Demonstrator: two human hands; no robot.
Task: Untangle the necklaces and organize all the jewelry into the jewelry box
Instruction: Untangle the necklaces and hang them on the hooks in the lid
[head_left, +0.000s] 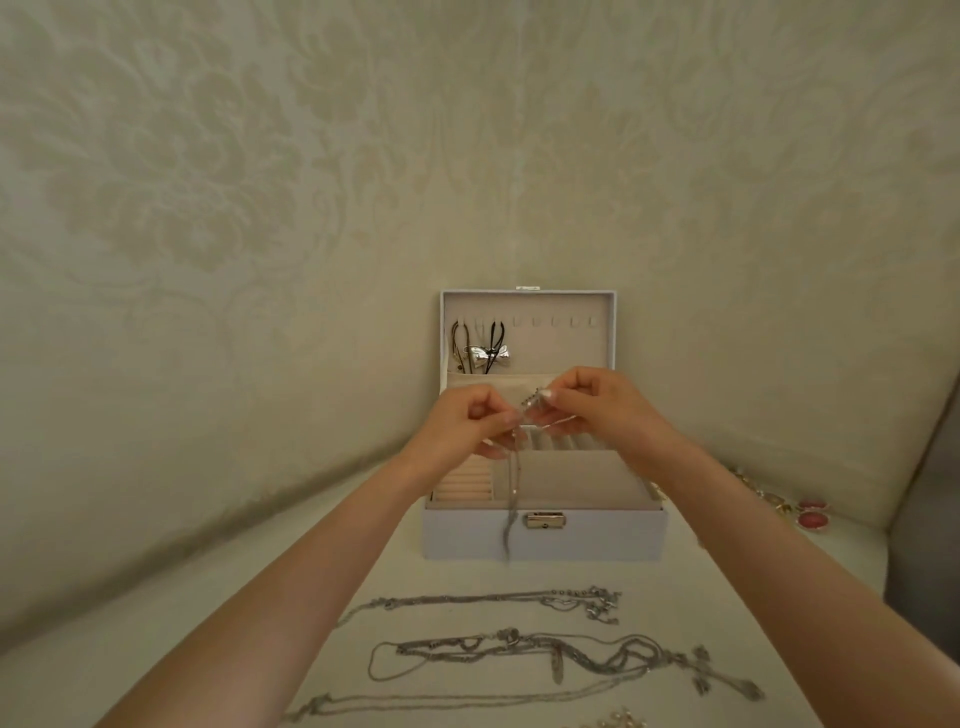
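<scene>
I have the left hand (470, 421) raised in front of the open jewelry box (543, 540), thumb and forefinger pinched narrow on one end of a thin silver chain (511, 499). The slack hangs straight down past the box's front wall, just left of the latch (544, 520). The right hand (587, 402) pinches the other end close beside it, its remaining fingers curled. I judge the step to be working the clasp or a last snag before hanging this chain in the lid (571, 343). To do it well I would keep both pinches light and close together, let the weight of the slack pull the strand straight, and lift it clear so the tail does not catch on the latch. In the lid, the leftmost hooks already carry dark cords with a silver bow pendant (488, 356), so I would aim for the free hooks (553, 322) to their right. On the table (156, 623) nearer me lie three rows of necklaces, and the middle bundle (545, 654) looks knotted. Gold pieces (763, 493) and red earrings (810, 514) wait far right, partly hidden by my forearm.
</scene>
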